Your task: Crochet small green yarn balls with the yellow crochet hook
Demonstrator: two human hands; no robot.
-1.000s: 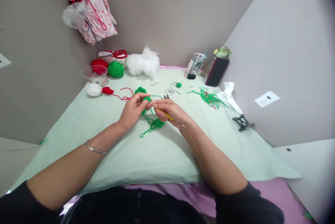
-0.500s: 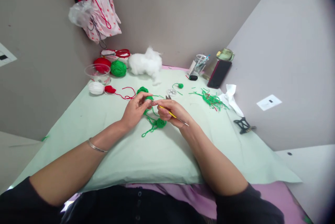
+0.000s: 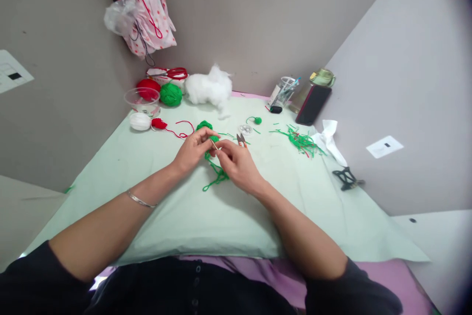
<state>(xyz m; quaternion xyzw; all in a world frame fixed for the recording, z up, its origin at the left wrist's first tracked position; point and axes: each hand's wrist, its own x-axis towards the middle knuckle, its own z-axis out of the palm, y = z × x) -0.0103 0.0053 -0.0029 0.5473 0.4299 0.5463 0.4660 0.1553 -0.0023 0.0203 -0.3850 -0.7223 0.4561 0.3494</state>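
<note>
Gripping, left hand (image 3: 192, 152): green yarn piece (image 3: 214, 138), pinched between thumb and fingers, above the middle of the cloth-covered bench (image 3: 236, 226).
Gripping, right hand (image 3: 239, 163): slim rod (image 3: 214, 145), closed in the fingertips, slanting up to the green yarn piece; far end hidden.
Green yarn, loose: one bunch (image 3: 204, 125) just behind the left hand; looped strands (image 3: 218, 173) below both hands, partly covered by the right.
Snips (image 3: 242, 141): dark blades pointing away from the body, just beyond the right hand.
Clear round case (image 3: 245, 129): behind the snips, near a small green ball (image 3: 257, 121) with a trailing strand.
Yarn clippings (image 3: 303, 142): green with some red, heaped beside crumpled white paper (image 3: 329, 139).
Back left: red ball (image 3: 148, 89), green ball (image 3: 171, 95), clear tub (image 3: 146, 109), white ball (image 3: 140, 121) and red-handled scissors (image 3: 177, 73).
Back centre: white stuffing (image 3: 207, 88), one fluffy mass.
Back right: clear cup (image 3: 283, 93) of slender items; dark phone (image 3: 313, 104) leaning against a bottle (image 3: 322, 77).
</note>
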